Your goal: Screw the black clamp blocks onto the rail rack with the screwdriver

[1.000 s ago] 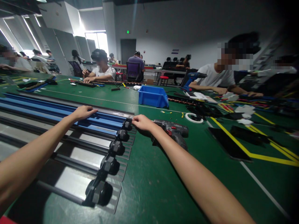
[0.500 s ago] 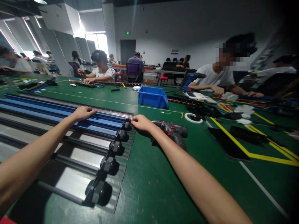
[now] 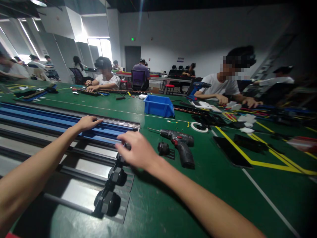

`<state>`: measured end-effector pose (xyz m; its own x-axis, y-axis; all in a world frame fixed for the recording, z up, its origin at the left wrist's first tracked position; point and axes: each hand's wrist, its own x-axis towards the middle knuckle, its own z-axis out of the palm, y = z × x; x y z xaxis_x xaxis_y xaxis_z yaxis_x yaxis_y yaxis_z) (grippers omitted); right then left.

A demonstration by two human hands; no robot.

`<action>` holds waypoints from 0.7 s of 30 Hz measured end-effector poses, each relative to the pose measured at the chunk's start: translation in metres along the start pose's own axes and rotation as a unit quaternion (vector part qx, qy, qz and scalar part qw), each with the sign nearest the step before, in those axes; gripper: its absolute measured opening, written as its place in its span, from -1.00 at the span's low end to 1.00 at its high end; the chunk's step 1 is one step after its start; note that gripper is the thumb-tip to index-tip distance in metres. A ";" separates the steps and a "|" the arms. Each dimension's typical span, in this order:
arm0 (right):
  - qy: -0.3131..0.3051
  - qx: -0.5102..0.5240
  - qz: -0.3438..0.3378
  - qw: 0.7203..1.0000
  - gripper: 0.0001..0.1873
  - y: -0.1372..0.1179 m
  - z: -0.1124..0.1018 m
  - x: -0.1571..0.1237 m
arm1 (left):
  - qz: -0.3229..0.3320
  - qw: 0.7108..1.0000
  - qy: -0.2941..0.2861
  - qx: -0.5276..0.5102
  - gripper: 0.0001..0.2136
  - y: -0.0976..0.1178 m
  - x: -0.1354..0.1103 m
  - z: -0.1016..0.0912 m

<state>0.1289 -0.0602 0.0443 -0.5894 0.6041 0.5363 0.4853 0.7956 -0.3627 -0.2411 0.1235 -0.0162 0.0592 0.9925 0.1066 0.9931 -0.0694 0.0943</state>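
Observation:
My left hand (image 3: 89, 123) lies with fingers stretched out on the blue strips (image 3: 61, 122) of a long panel of metal and black rails. Over the panel's right end hovers my right hand (image 3: 138, 148), thumb and fingers apart and seemingly holding nothing. It hides part of a row of black knob-like fittings with slotted metal plates. Nearer to me, a fitting (image 3: 119, 177) and another fitting (image 3: 109, 201) stay visible. Right of that hand, a loose black fitting (image 3: 163, 148) sits beside a cordless drill (image 3: 178, 142), which lies on its side with its long bit pointing left.
A blue bin (image 3: 158, 106) stands beyond the panel on the green table (image 3: 158, 205). Farther right are a white ring (image 3: 199, 127), a dark flat tablet-like slab (image 3: 232, 152), yellow tape lines and cables. Co-workers sit across the table, one near a blue drill (image 3: 198, 89).
My right hand has come off the panel's far right corner, moved left and nearer, and its fingers have spread. The drill and loose fitting are now uncovered. My left hand stays on the panel.

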 end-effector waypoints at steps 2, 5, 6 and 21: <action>-0.052 0.006 -0.061 0.997 -0.55 -0.044 0.016 -0.025 | 0.005 1.000 0.002 0.010 -0.32 0.000 0.000 0.000; -0.076 -0.023 -0.128 0.989 -0.44 -0.084 0.043 -0.055 | 0.018 1.000 -0.002 0.020 -0.32 -0.001 0.000 -0.001; -0.076 -0.041 -0.141 0.986 -0.39 -0.090 0.051 -0.062 | 0.020 1.000 -0.006 0.020 -0.31 -0.002 0.001 -0.002; -0.042 -0.071 -0.219 0.972 -0.52 -0.080 0.084 -0.070 | 0.039 0.998 -0.020 0.033 -0.26 -0.012 0.006 0.003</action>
<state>0.0769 -0.1623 -0.0285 -0.8071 0.2155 0.5497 0.2566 0.9665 -0.0021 -0.2519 0.1310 -0.0194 0.1395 0.9877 0.0708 0.9897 -0.1414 0.0225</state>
